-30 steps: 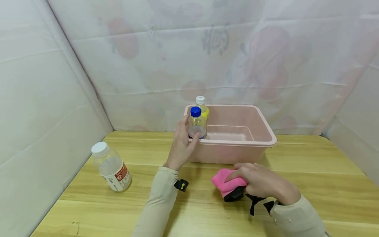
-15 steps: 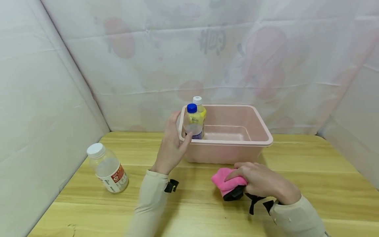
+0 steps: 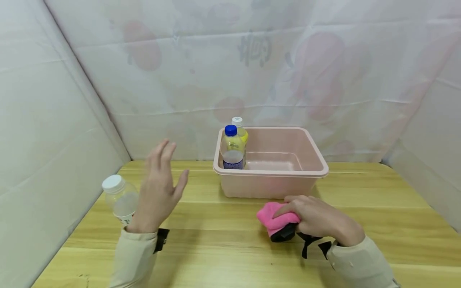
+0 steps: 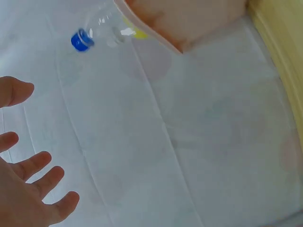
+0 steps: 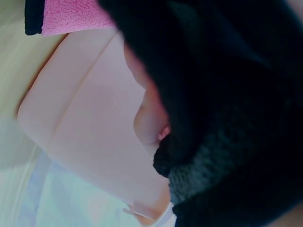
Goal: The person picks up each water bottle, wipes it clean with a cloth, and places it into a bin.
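Observation:
My left hand [image 3: 156, 194], fingers spread and holding nothing, is in the air between the pink bin and a clear white-capped bottle [image 3: 120, 198], whose lower part it hides in the head view. A clear bottle with a blue cap [image 3: 232, 150] stands inside the left end of the bin [image 3: 266, 186], in front of a yellow-labelled bottle [image 3: 243, 135] with a white cap. On the table before the bin, my right hand [image 3: 320, 218] grips a bunched pink cloth [image 3: 275, 216] with black edging. In the right wrist view, blurred black fabric [image 5: 213, 104] covers much of that hand.
The wooden table [image 3: 223, 248] runs back to a white printed curtain [image 3: 201, 80], with another curtain [image 3: 43, 120] along the left. Black straps [image 3: 307, 242] hang below the right wrist.
My left hand has come off the blue-capped bottle, leaving it in the bin, and moved left toward the white-capped bottle. My right hand stays with the cloth.

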